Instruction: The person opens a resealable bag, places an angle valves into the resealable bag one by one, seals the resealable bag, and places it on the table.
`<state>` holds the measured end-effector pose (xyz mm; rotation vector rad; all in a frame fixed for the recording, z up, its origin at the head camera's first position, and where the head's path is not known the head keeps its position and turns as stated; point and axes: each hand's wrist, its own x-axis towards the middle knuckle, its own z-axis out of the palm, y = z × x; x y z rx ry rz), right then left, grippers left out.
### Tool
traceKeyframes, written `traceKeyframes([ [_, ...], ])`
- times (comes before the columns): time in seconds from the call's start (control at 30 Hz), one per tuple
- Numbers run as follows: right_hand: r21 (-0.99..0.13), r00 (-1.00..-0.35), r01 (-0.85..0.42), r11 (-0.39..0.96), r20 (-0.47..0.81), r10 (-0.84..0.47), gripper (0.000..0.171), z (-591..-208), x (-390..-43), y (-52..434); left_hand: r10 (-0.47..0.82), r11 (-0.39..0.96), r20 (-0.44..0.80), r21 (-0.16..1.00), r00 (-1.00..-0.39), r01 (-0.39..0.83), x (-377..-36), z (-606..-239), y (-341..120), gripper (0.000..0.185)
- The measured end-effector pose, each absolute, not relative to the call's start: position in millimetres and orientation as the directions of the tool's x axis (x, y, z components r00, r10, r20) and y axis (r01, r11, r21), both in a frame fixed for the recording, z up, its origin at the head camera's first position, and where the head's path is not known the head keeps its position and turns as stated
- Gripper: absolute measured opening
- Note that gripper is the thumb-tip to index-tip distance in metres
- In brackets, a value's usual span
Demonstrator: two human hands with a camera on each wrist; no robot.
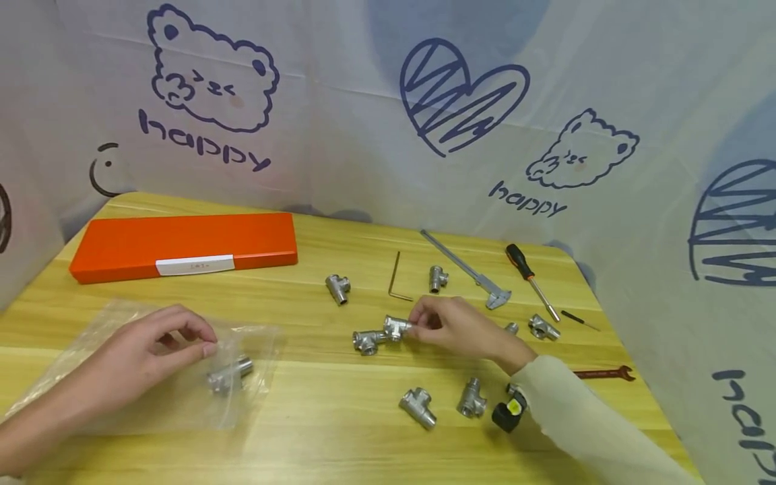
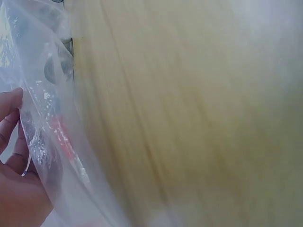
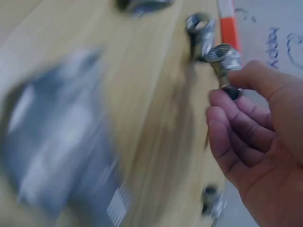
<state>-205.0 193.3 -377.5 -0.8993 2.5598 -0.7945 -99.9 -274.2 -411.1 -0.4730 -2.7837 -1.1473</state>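
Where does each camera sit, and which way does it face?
Head: on the person's head, facing forward and down at the table; left hand, right hand and a sleeve show.
Left wrist: worn there, facing the clear bag and table; part of the left hand shows.
Right wrist: worn there, facing the pinched pipe fitting; the right hand shows.
Head and right wrist share that fitting.

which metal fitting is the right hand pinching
In the head view, the fitting at the right of the close pair mid-table: the right hand pinches its end. Its left neighbour and every other fitting have no fingers on them.
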Motion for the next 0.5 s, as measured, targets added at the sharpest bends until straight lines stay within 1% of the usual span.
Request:
traceKeyframes([
  [0.1, -0.635, -0.73, -0.495, 0.593, -0.066, -0.68, 0.014, -368.2, -200.8, 167.7, 0.244, 0.666, 0.178, 0.684, -0.953, 0.298, -99.3, -410.2, -273.7, 0.015],
  [0.17, -0.668, -0.709, -0.49, 0.561, -0.069, -0.702, 0.015, -363.6, -196.4, 146.8, 0.238, 0.668, 0.172, 0.686, -0.956, 0.29, -98.7, -409.8, -272.9, 0.013],
  [0.27, -0.706, -0.677, -0.471, 0.529, -0.095, -0.73, 0.017, -364.6, -188.1, 113.2, 0.23, 0.667, 0.168, 0.689, -0.958, 0.281, -97.9, -409.2, -271.8, 0.011],
  [0.37, -0.744, -0.651, -0.425, 0.515, -0.145, -0.745, 0.016, -371.9, -177.9, 81.7, 0.223, 0.666, 0.167, 0.694, -0.96, 0.275, -97.3, -408.7, -271.5, 0.011],
  [0.5, -0.761, -0.642, -0.387, 0.521, -0.183, -0.744, 0.014, -381.5, -166.7, 48.6, 0.219, 0.663, 0.177, 0.694, -0.959, 0.28, -96.8, -408.3, -271.6, 0.012],
])
